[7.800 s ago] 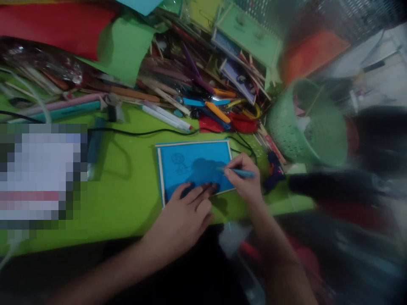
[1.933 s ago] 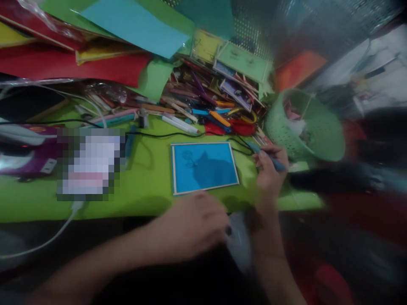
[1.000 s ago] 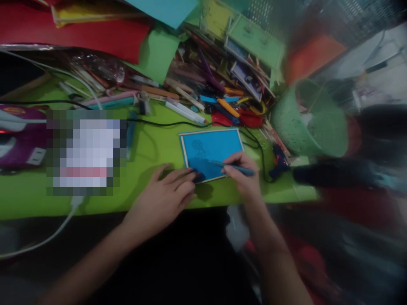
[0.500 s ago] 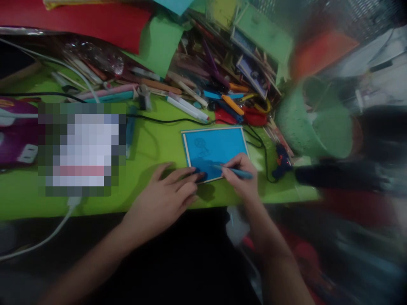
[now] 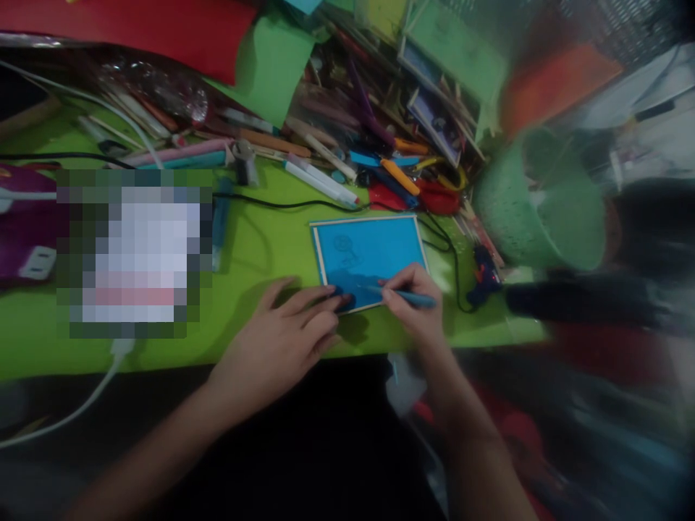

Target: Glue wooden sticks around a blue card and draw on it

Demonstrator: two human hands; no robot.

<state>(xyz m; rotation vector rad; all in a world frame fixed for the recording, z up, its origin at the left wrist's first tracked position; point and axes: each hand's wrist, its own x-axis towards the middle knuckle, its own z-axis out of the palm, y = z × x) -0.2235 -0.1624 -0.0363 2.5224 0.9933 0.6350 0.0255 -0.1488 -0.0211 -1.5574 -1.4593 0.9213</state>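
Note:
A blue panel (image 5: 385, 242) with thin pale strips along its edges lies flat near the table's front edge. Dark line drawing (image 5: 346, 250) shows on its upper left part. My right hand (image 5: 415, 304) is closed around a blue pen (image 5: 415, 297), whose tip points left over the panel's lower middle; whether it touches the surface is hard to see. My left hand (image 5: 290, 325) rests palm down with fingers spread, its fingertips on the panel's lower left corner, and holds nothing.
Behind the panel, markers (image 5: 320, 182), scissors and sticks lie heaped. A green basket (image 5: 543, 210) stands at the right, near a dark blue glue gun (image 5: 483, 278). A black cord (image 5: 271, 202) crosses the green table (image 5: 260, 253). A blurred-out device with a white cable (image 5: 116, 362) lies left.
The pen tip has moved slightly left across the panel, in my right hand's grip. My left hand stays in place. The view has shifted slightly.

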